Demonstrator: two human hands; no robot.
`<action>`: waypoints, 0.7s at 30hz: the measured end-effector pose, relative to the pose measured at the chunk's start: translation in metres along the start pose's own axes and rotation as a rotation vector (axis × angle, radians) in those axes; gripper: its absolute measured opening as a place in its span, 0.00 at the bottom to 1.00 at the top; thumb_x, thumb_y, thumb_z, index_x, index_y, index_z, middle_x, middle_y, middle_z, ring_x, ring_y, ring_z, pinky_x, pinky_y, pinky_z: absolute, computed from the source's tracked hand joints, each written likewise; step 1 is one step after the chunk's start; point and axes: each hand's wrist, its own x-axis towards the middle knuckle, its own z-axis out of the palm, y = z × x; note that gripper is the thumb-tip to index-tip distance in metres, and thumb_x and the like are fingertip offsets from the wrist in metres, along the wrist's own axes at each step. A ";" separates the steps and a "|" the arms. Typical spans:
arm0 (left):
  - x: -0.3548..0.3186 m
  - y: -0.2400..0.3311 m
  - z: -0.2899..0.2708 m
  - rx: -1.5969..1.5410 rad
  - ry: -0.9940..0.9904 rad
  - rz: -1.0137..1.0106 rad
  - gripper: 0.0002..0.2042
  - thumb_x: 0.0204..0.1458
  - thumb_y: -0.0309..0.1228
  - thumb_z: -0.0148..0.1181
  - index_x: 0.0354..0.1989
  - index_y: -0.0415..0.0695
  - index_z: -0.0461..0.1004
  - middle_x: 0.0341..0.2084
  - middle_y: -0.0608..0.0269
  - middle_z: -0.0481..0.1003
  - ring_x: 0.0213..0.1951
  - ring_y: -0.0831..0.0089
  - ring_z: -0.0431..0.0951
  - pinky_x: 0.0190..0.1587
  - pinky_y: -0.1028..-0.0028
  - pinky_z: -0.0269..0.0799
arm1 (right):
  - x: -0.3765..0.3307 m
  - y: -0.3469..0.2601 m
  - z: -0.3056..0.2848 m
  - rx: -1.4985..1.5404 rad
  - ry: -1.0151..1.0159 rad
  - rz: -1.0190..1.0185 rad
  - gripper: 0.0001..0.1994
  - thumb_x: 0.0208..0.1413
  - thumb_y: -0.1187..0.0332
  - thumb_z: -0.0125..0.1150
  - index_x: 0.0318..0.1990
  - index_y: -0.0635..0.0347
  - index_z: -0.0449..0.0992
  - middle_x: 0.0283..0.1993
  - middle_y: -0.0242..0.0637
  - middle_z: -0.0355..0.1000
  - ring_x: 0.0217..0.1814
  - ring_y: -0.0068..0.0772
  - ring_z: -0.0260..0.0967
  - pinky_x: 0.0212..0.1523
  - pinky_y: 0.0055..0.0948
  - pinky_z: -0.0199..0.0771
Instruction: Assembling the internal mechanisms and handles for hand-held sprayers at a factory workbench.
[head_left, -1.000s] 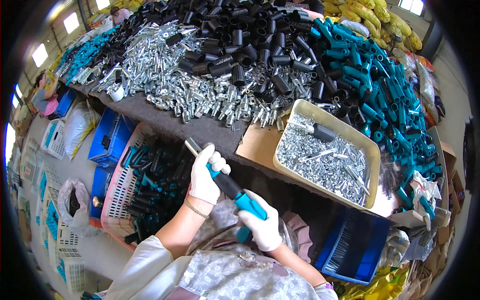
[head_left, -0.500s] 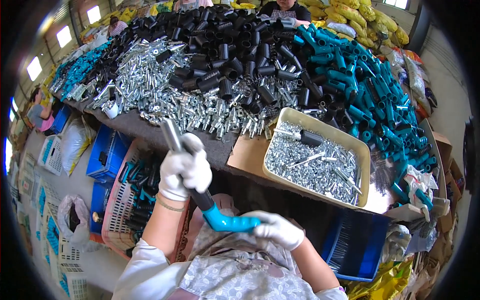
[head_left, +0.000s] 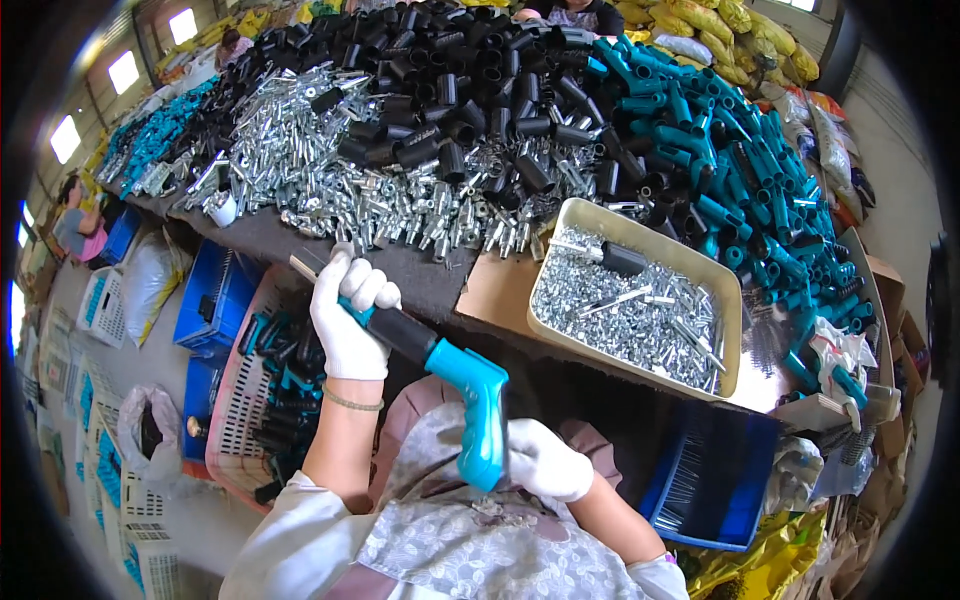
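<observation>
On the table (head_left: 420,275), metal parts (head_left: 330,150) lie left of the tubes (head_left: 480,90), with handle pieces (head_left: 740,170) to the right. A tray (head_left: 735,300) of small parts sits at the near right edge. Below the table's left, a basket (head_left: 235,400) stands beside a crate (head_left: 215,300).

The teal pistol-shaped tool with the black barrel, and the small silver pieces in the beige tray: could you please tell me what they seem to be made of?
The teal pistol-shaped tool, held by the left hand and right hand, looks like moulded plastic: even colour, soft sheen. Its black barrel sleeve seems matte plastic or rubber. The small silver pieces in the beige tray look like bright plated metal, glinting sharply.
</observation>
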 end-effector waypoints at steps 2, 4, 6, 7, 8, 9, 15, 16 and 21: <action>0.004 0.003 -0.005 -0.011 0.037 0.017 0.04 0.65 0.31 0.49 0.40 0.47 0.70 0.16 0.81 0.51 0.17 0.88 0.52 0.26 0.80 0.55 | -0.007 -0.025 -0.002 0.184 0.051 0.033 0.26 0.63 0.54 0.58 0.59 0.67 0.71 0.33 0.39 0.73 0.27 0.25 0.70 0.33 0.28 0.75; -0.001 0.009 -0.005 -0.018 -0.057 0.027 0.05 0.66 0.31 0.48 0.41 0.47 0.70 0.16 0.81 0.51 0.17 0.88 0.52 0.25 0.80 0.53 | -0.002 -0.031 -0.015 0.169 0.476 -0.069 0.24 0.62 0.61 0.54 0.61 0.66 0.71 0.31 0.35 0.72 0.27 0.21 0.69 0.30 0.23 0.71; -0.003 0.006 0.000 -0.093 -0.114 0.006 0.05 0.66 0.31 0.47 0.40 0.48 0.70 0.16 0.81 0.52 0.17 0.89 0.52 0.24 0.80 0.51 | -0.004 -0.010 -0.016 -0.172 0.241 0.108 0.26 0.56 0.74 0.44 0.64 0.63 0.68 0.33 0.34 0.73 0.28 0.20 0.66 0.34 0.25 0.71; -0.004 0.010 -0.002 -0.206 -0.142 -0.083 0.05 0.66 0.31 0.48 0.40 0.48 0.71 0.16 0.81 0.52 0.17 0.90 0.52 0.25 0.81 0.51 | -0.003 -0.008 0.001 -0.293 0.103 -0.138 0.22 0.59 0.73 0.49 0.62 0.63 0.71 0.33 0.37 0.73 0.32 0.28 0.70 0.40 0.32 0.73; 0.002 0.010 -0.004 -0.230 -0.145 -0.079 0.06 0.66 0.31 0.48 0.39 0.48 0.71 0.16 0.81 0.52 0.17 0.90 0.53 0.25 0.81 0.52 | -0.006 -0.018 0.005 -0.403 -0.032 -0.328 0.20 0.60 0.68 0.56 0.59 0.62 0.74 0.33 0.39 0.73 0.40 0.34 0.72 0.49 0.35 0.72; -0.001 0.016 -0.008 -0.238 -0.131 -0.058 0.06 0.66 0.31 0.48 0.39 0.48 0.71 0.16 0.81 0.52 0.17 0.90 0.53 0.25 0.81 0.52 | 0.000 -0.050 -0.005 -0.377 -0.243 -0.270 0.18 0.61 0.59 0.60 0.48 0.66 0.78 0.34 0.39 0.77 0.34 0.39 0.73 0.45 0.36 0.73; 0.004 -0.007 -0.012 -0.180 -0.068 -0.067 0.07 0.66 0.32 0.47 0.38 0.48 0.73 0.16 0.82 0.52 0.17 0.89 0.52 0.25 0.80 0.53 | -0.013 -0.005 -0.004 -0.506 0.065 -0.370 0.12 0.52 0.75 0.56 0.44 0.60 0.79 0.27 0.42 0.71 0.30 0.43 0.72 0.38 0.38 0.75; 0.000 0.007 -0.012 -0.232 -0.032 -0.090 0.07 0.66 0.32 0.48 0.38 0.49 0.72 0.15 0.82 0.52 0.16 0.88 0.51 0.24 0.79 0.53 | -0.013 -0.012 -0.008 -0.487 0.033 -0.383 0.12 0.52 0.75 0.56 0.44 0.60 0.79 0.27 0.42 0.71 0.30 0.43 0.72 0.38 0.38 0.75; -0.008 -0.002 -0.007 0.022 0.001 0.016 0.05 0.65 0.32 0.49 0.41 0.50 0.73 0.15 0.81 0.49 0.16 0.86 0.51 0.23 0.78 0.53 | -0.001 -0.027 -0.013 -0.697 0.241 0.026 0.21 0.51 0.81 0.54 0.55 0.66 0.74 0.41 0.49 0.77 0.42 0.41 0.75 0.49 0.34 0.76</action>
